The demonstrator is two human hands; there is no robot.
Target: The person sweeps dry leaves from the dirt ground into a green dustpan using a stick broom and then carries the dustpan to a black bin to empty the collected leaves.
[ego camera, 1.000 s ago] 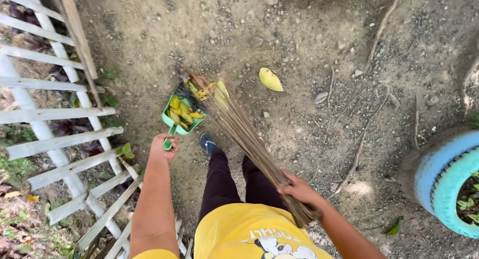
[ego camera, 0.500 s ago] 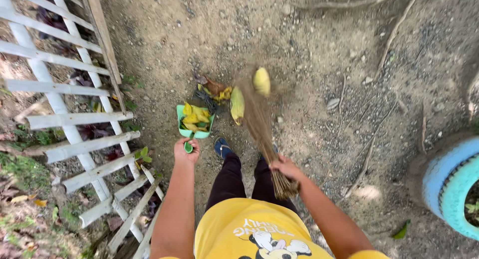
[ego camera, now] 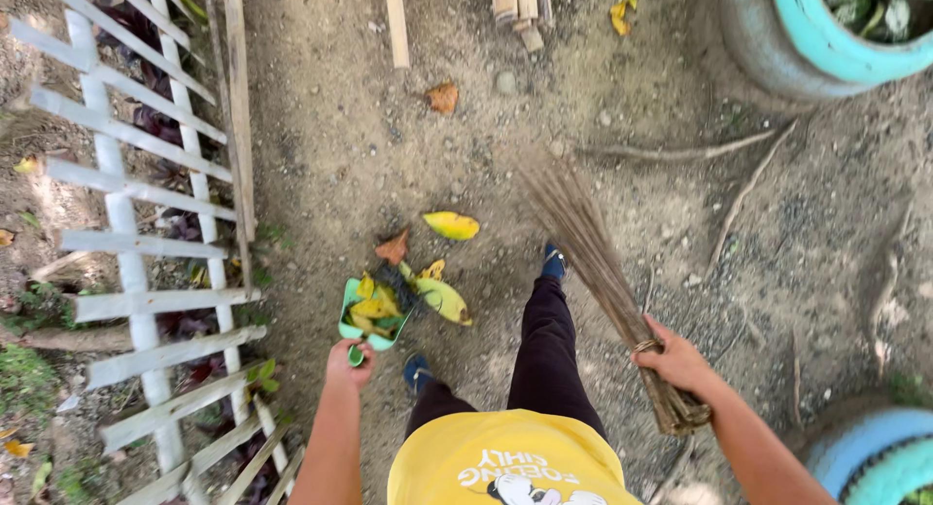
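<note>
Left hand (ego camera: 348, 362) is gripping the handle of a green dustpan (ego camera: 362, 320), fingers wrapped tight; pan is resting on dirt, holding yellow leaves (ego camera: 377, 304). Right hand (ego camera: 673, 361) is clenching a stick broom (ego camera: 593, 262), bristles raised right of the dustpan. White fence (ego camera: 126, 243) is lying left of it.

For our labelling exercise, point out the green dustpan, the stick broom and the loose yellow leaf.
green dustpan (ego camera: 347, 322), head view, left rim.
stick broom (ego camera: 583, 241), head view, mid bristles.
yellow leaf (ego camera: 452, 225), head view, its middle.
</note>
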